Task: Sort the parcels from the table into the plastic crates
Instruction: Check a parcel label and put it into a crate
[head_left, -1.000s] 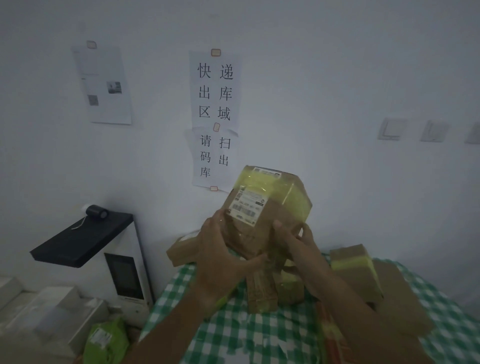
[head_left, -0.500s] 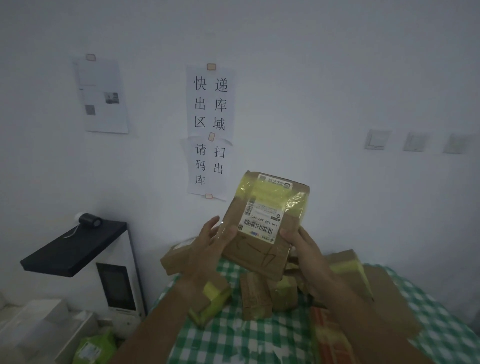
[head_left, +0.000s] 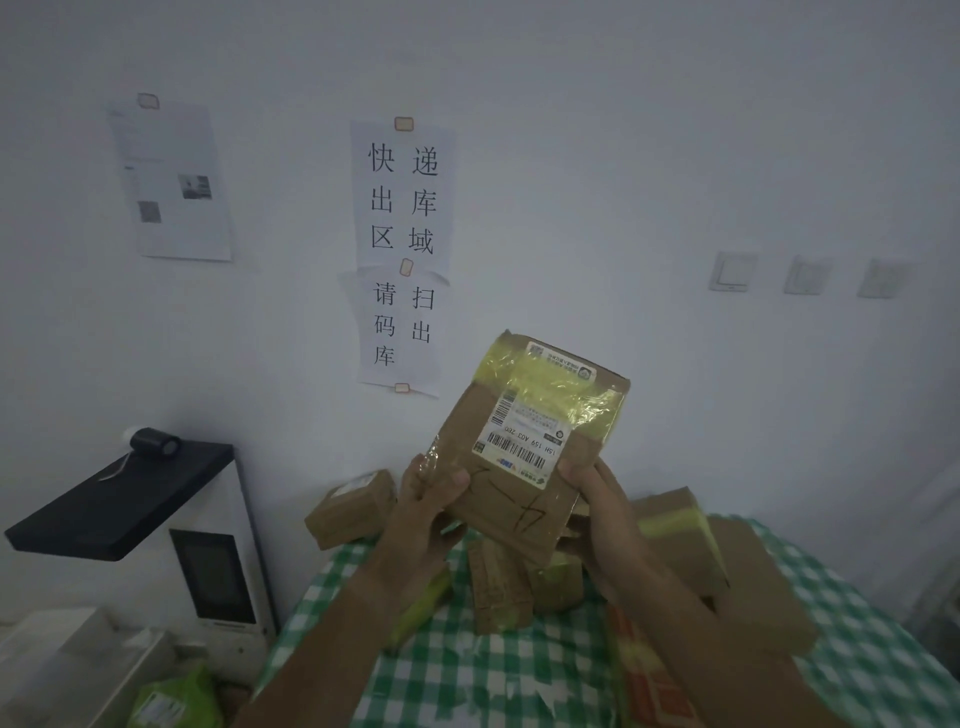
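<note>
So we've got a flat cardboard parcel (head_left: 524, 441) held up in the air in front of the wall, tilted, well above the bench (head_left: 519, 670) with its green-and-white checked cloth. Our left hand (head_left: 431, 493) grips its lower left corner, thumb on the front face and the other fingers curled behind it. Our right hand (head_left: 597, 499) holds the lower right edge the same way, thumb pressed on the front just under the shipping label (head_left: 524, 436), fingers wrapped round the back. So both sets of fingers are clamped on the parcel.

The parcel's front faces us: white barcode label roughly in the middle, a band of yellow tape (head_left: 561, 384) across the top part, and some handwritten marks on the bare cardboard lower down.

Down on the bench there's a heap of other parcels: a small brown box (head_left: 353, 506) at the back left corner, a narrow taped one (head_left: 496, 587) standing right under the held parcel, a yellow-taped box (head_left: 675, 530) to the right and a big flat brown one (head_left: 758, 587) beside it, partly hidden by our right forearm.

Left of the bench is a white machine with a dark screen (head_left: 218, 577) and a black top (head_left: 119, 499), with a black roll (head_left: 153, 441) sitting on it. A green bag (head_left: 171, 701) lies low at the bottom left. On the wall there are paper signs (head_left: 402, 249) with Chinese characters, another printed sheet (head_left: 171, 182), and three switches (head_left: 732, 271) off to the right.
</note>
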